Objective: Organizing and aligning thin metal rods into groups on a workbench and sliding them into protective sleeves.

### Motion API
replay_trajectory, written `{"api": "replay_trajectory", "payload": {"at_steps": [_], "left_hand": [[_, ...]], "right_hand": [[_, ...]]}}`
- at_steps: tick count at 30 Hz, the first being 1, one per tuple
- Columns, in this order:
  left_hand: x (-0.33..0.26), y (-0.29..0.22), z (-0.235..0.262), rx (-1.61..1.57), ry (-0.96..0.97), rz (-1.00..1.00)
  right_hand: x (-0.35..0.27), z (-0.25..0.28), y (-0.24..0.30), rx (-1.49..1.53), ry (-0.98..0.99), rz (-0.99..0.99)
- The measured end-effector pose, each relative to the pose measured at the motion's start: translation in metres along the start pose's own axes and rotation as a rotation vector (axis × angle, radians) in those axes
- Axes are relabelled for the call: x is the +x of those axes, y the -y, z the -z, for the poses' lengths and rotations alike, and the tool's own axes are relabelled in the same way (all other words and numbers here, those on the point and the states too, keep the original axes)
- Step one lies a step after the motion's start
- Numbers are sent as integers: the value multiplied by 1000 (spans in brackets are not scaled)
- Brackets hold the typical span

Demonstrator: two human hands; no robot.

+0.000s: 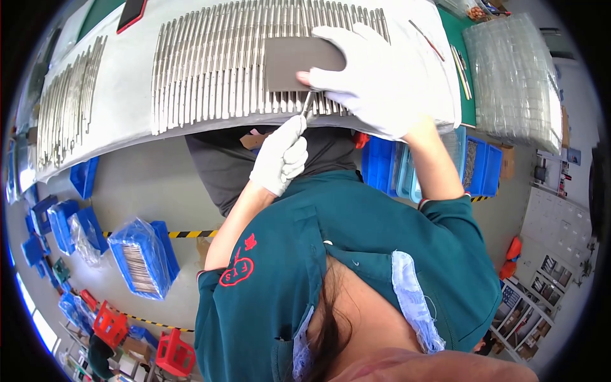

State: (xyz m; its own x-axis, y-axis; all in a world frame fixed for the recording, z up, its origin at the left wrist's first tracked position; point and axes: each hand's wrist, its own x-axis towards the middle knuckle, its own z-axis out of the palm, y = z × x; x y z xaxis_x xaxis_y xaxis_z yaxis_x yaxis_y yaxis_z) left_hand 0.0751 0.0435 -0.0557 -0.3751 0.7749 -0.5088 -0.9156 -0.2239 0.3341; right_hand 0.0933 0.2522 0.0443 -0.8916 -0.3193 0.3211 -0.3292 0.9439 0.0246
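Now, white-gloved left hand: centre of the frame, closed round a slim silver metal rod.
White-gloved right hand: upper right of centre, thumb and fingers gripping a flat, dark-grey rectangular sheet.
Sheet: upper centre, over a long row of silver metal rods.
Row: on white cloth, upper frame.

A dark grey sheet covers some silvery rods, a slanted metal rod at its near edge.
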Motion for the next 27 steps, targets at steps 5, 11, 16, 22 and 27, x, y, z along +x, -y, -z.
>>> {"api": "replay_trajectory", "payload": {"at_steps": [5,11,16,22,27], "left_hand": [[1,2,5,-130,-28,80],[0,-1,7,-29,24,32],[-1,-1,1,9,-34,32],[0,0,-1,63,-81,11],[-1,1,-3,22,-42,-12]], "right_hand": [[-16,14,-23,53,22,50],[-5,1,-8,-5,-48,-94],[-15,17,-24,21,30,-8],[-8,0,-13,32,-95,-78],[-54,20,-36,12,-24,-50]]}}
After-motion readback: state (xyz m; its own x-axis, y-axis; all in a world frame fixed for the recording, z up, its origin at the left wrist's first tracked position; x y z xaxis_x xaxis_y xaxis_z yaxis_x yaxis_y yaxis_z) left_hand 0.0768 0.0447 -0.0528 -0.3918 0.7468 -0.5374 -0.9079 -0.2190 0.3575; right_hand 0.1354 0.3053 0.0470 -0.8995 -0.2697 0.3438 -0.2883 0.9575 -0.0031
